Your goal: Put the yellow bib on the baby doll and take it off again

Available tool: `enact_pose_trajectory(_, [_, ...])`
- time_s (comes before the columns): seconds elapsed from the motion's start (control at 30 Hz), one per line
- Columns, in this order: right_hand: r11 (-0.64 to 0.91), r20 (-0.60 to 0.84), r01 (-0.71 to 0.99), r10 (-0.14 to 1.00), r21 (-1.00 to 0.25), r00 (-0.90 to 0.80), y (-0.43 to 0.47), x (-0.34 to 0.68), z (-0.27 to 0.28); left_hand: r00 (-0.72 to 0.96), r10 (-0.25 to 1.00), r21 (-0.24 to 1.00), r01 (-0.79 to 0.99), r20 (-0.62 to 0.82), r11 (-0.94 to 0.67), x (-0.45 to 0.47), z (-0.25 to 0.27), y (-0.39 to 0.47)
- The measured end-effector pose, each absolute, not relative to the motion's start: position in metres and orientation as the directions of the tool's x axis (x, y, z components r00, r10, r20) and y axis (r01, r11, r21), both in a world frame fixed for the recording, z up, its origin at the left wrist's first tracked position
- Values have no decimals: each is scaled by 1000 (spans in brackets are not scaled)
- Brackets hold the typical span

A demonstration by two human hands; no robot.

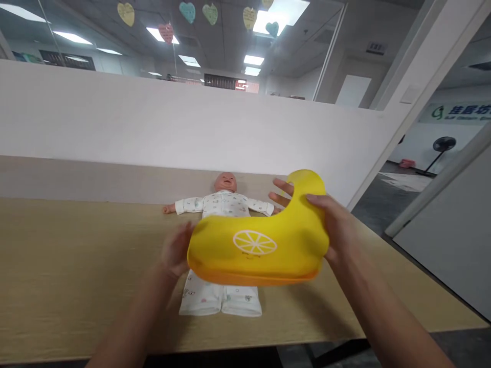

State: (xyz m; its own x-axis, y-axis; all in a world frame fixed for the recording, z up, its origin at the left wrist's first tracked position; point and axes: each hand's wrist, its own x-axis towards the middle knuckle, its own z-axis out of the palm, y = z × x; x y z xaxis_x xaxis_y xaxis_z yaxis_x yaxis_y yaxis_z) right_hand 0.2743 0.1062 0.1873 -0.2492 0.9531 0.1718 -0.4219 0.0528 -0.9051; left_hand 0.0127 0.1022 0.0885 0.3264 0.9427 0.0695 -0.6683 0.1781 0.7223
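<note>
A yellow baby bib (215,245) with a lemon-slice print and an orange lower edge is held up in front of me. My left hand (178,250) is closed on its left edge, the fingers partly hidden behind it and blurred. My right hand (333,217) grips the right side near the curved neck strap, thumb in front and some fingers showing through the neck opening. Behind the bib a baby doll (225,181) lies on its back, arms spread, in a white printed outfit (201,299). The bib covers the doll's middle from view.
The doll lies on a wooden table (76,266) whose front edge runs below my forearms. A white wall (153,122) with windows and paper hearts stands behind the table. To the right, a doorway shows a black fan (444,144) and a pink item (407,163) on the floor.
</note>
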Motion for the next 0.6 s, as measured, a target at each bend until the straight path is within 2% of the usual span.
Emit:
enact_pose_trajectory(0.1, [42,194,-448,934,-893,-299,137,260,191,180,980,774,-606,-89,182,19,122,124])
enact_pose_trajectory(0.17, [15,187,-454,923,-891,-337,158,252,195,101,986,804,-572,-129,164,17,136,139])
enact_pose_trajectory(0.3, [-42,147,-448,914,-893,-378,205,234,199,46,999,873,-486,-21,41,-4,142,175])
enact_pose_trajectory(0.43, [-97,92,-429,913,-898,-398,262,214,182,81,994,903,-429,69,-27,-29,130,222])
enact_pose_trajectory(0.5, [-82,87,-419,926,-904,-368,295,204,163,109,990,903,-429,90,-35,-38,121,247])
enact_pose_trajectory(0.6, [-26,82,-362,957,-932,-279,340,192,131,55,995,932,-358,87,-62,-44,107,285])
